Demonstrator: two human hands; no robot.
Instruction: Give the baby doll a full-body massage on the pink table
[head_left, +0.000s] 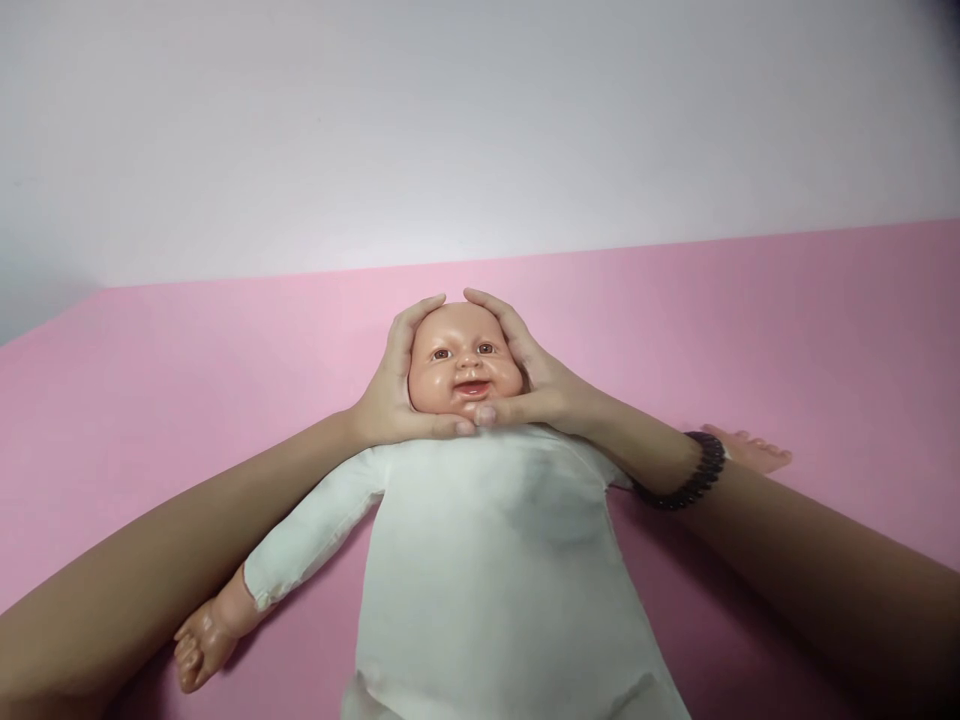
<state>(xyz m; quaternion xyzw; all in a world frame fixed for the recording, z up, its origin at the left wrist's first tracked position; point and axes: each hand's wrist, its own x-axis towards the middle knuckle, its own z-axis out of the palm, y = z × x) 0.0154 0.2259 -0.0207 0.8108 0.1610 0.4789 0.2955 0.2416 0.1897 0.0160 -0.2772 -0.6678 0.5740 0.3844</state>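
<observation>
The doll (491, 560) lies on its back on the pink bench (187, 370), straight in front of you, face up. Its long axis runs away from you: the cloth body is nearer, and the doll's head (465, 352) is at the far end, exactly between your two hands, so neither hand is nearer than the other. Your left hand (391, 375) and your right hand (534, 365) are curved around the sides of the head, with the thumbs under the chin and the fingertips close to each other above the forehead. The thumb tips come near; whether they touch, I cannot tell.

Counted, there are one doll, two small doll hands, of which one (206, 640) lies beside your left forearm and one (754, 450) shows beyond your right forearm, and one dark bracelet (701, 470) on your right wrist.
</observation>
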